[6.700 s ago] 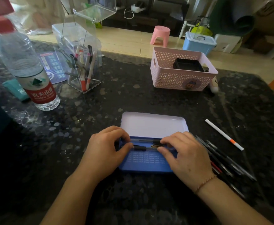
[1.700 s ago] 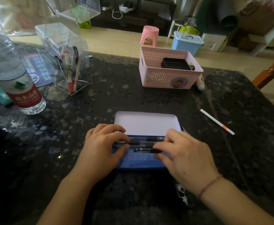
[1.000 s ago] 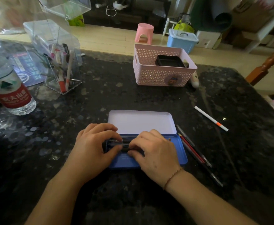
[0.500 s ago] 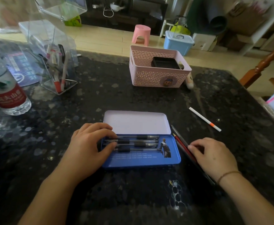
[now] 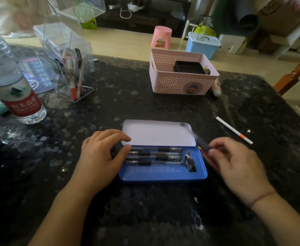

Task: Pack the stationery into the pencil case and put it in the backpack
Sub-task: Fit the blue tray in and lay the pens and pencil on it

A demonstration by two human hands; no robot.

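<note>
A blue tin pencil case [image 5: 163, 173] lies open on the dark stone table [image 5: 145, 103], its pale lid [image 5: 156, 133] folded back. Several dark pens [image 5: 156, 155] lie side by side in its far half. My left hand [image 5: 99, 157] rests at the case's left end, thumb and fingers touching the pen ends. My right hand [image 5: 234, 160] is just right of the case and pinches a dark pen [image 5: 201, 142], blurred, lifted off the table. A red pencil [image 5: 208, 159] lies under that hand. A white pen with an orange band [image 5: 234, 130] lies further right.
A pink perforated basket [image 5: 181, 82] holding a black tray stands behind the case. A clear acrylic pen holder [image 5: 73, 80] and a water bottle [image 5: 19, 96] stand at the left. No backpack is in view. A wooden chair post [image 5: 296, 73] is at the right edge.
My right hand left the case, reached to the loose pens on the right, and now lifts one dark pen. My left hand stays at the case's left end.
</note>
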